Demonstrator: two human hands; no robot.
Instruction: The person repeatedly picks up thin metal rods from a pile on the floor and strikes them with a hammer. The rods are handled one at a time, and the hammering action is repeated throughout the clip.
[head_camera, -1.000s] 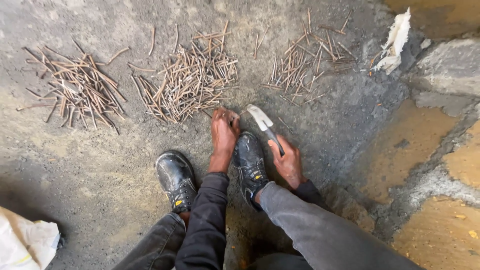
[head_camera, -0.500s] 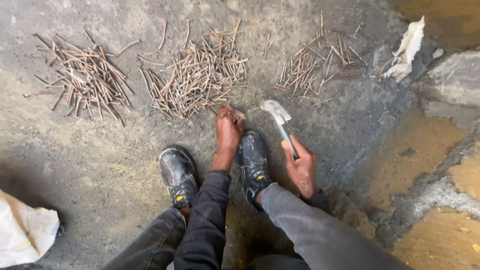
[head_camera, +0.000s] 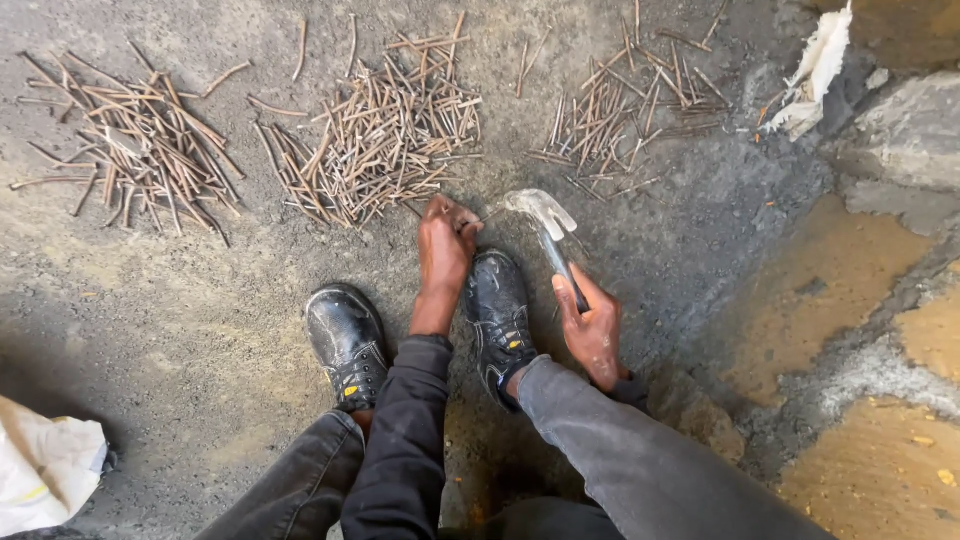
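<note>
A rough grey concrete floor (head_camera: 200, 330) is seen from above; beyond the middle pile of nails (head_camera: 375, 140), which serves as landmark, a second nail pile (head_camera: 130, 160) is spread to its left and a third nail pile (head_camera: 625, 110) to its right; a grey stone block (head_camera: 915, 130) and a torn white scrap (head_camera: 815, 70) are found far to its right; a white bag (head_camera: 45, 465) is lodged well below and left of it. Two black shoes (head_camera: 345, 340) are planted below the pile. The right hand (head_camera: 592, 335) is wrapped shut around the handle of a claw hammer (head_camera: 545, 230), whose metal head is held low, just below and right of the pile. The left hand (head_camera: 445, 240) is placed at the pile's lower edge, fingertips pinched together on a single nail (head_camera: 492, 213) against the floor, just beside the hammer head.
</note>
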